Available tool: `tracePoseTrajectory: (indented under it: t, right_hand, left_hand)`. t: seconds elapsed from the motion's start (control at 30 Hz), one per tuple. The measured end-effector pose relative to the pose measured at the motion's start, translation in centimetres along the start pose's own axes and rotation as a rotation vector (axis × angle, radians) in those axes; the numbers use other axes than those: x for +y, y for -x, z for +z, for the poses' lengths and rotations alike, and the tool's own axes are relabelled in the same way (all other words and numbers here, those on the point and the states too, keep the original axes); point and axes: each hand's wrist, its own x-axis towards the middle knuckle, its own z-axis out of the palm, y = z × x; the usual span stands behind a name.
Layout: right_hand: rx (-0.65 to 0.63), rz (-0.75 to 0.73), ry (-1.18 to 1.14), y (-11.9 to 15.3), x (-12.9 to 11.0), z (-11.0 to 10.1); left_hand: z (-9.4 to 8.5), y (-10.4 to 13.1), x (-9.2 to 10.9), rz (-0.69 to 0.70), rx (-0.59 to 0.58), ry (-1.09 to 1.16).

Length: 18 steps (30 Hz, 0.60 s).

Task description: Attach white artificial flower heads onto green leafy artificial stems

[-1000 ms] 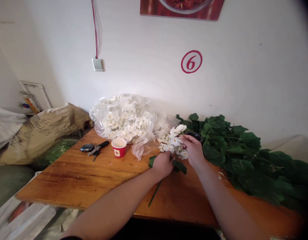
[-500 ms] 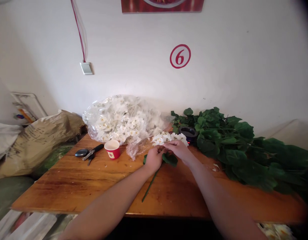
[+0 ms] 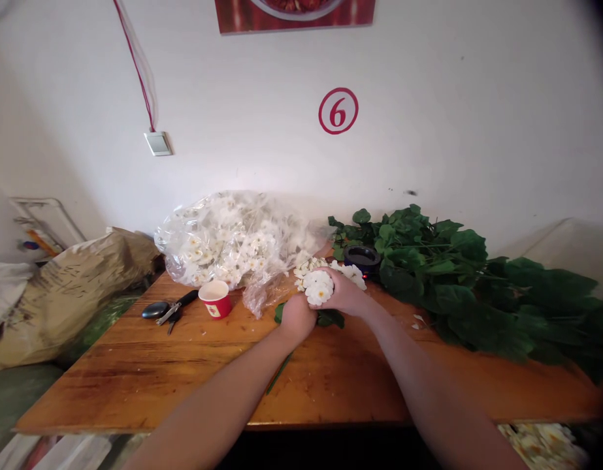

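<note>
head view: both hands meet near the middle of the wooden surface point(image 3: 149, 365), a little back from its front edge. the left hand point(image 3: 296, 318) is clenched around the green stem point(image 3: 277, 373) of a white flower sprig point(image 3: 319, 285), just under the blossoms; the stem runs from below the fist toward the front edge, lying low over the wood. the right hand point(image 3: 347, 294) is cupped around the side of the white blossom cluster, fingers closed on the flowers, so the sprig is gripped by both hands at once. dark green leaves point(image 3: 329, 318) of the sprig show beneath the two hands, touching or nearly touching the surface.

just behind the hands lies a clear plastic bag point(image 3: 232, 238) stuffed with more white flowers, its open end trailing toward the sprig. to the left of the hands, near the bag, stands a small red paper cup point(image 3: 215, 299), upright. further left lie a bunch of keys with a black fob point(image 3: 164, 309). to the right of the hands, a dark round container point(image 3: 362, 257) sits at the edge of a big heap of green leafy branches point(image 3: 477, 287) that covers the right part of the surface along the wall. a brown sack point(image 3: 66, 287) slumps beyond the left end of the surface. on the wall above, a red circled number six point(image 3: 338, 111) is painted.
</note>
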Motion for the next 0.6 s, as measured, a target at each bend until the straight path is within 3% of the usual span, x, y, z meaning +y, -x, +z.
tracePoseTrajectory:
  t: [0.1, 0.3, 0.6]
  right_hand:
    - [0.057, -0.059, 0.104, 0.3, -0.8, -0.4]
    - [0.045, -0.163, 0.226, 0.7, -1.7, -1.3]
    - [0.053, -0.296, 0.285, 0.0, -0.3, -1.5]
  left_hand:
    - [-0.2, -0.1, 0.2, -0.062, -0.044, -0.132]
    - [-0.3, -0.4, 0.3, -0.09, -0.062, -0.246]
    - [-0.1, -0.6, 0.0, -0.054, -0.054, -0.257]
